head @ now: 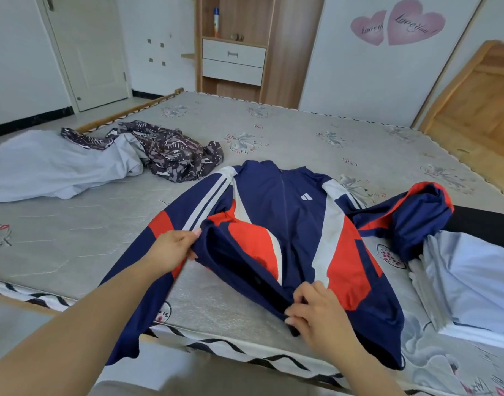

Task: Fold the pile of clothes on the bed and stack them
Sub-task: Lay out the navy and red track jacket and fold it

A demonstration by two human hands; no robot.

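Note:
A navy, red and white track jacket (276, 207) lies front-up in the middle of the bed, collar away from me. My left hand (173, 250) pinches the jacket's left side edge, folded inward over the front. My right hand (313, 310) grips the bottom hem near the zip. The jacket's left sleeve hangs over the near mattress edge; its right sleeve is bunched at the right. A patterned dark garment (173, 152) and a pale grey garment (44, 164) lie unfolded at the left. A folded pale blue garment (473, 281) rests at the right.
The grey floral mattress (302, 132) has a black-and-white trimmed near edge. A black cloth (485, 221) lies behind the folded pale blue garment. A wooden shelf unit with drawers (233, 52) and a white door (87, 47) stand beyond the bed.

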